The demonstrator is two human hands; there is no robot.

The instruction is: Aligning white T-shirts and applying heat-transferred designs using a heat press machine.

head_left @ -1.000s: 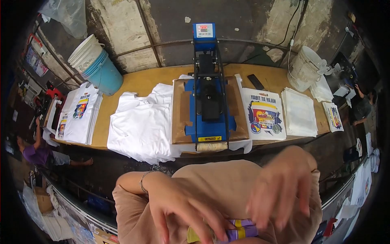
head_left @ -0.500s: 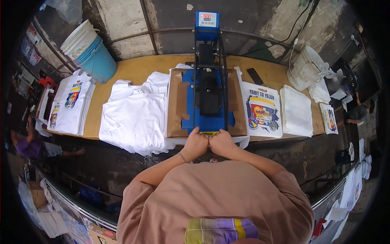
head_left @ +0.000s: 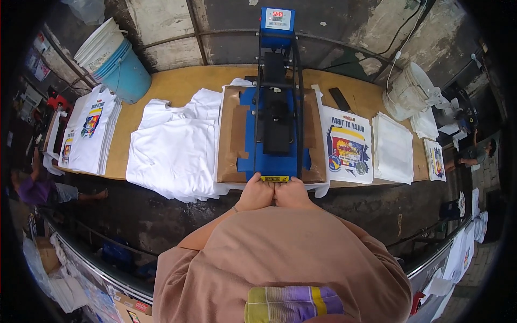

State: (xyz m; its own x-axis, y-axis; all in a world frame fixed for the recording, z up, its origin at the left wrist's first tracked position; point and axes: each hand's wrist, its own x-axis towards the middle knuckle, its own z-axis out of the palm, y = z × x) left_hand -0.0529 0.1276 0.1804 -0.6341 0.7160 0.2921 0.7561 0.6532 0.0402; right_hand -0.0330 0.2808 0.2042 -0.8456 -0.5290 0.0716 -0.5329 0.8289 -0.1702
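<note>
Front and centre on the table stands a blue and black heat press [head_left: 249,129], its upper plate lowered over a brown-covered pad [head_left: 228,166]. My left hand [head_left: 254,194] and my right hand [head_left: 294,192] are side by side at its front, just below a yellow label. Both are closed in fists around the press's handle, which the fingers mostly hide. White cloth sticks out from under the pad. Left of the press lie white T-shirts [head_left: 172,153]; to its right is a printed transfer sheet [head_left: 347,142] with mirrored lettering.
Stacked printed shirts [head_left: 92,134] and nested buckets [head_left: 121,72] occupy the table's left end. On the right are a phone [head_left: 339,99], a pile of white sheets [head_left: 393,148] and a stained white bucket [head_left: 407,91]. Other people are at the far left and far right edges.
My fists have come slightly toward me with the press's front end, and more of the yellow label shows. My torso has leaned forward, covering more of my forearms. The view has shifted a little.
</note>
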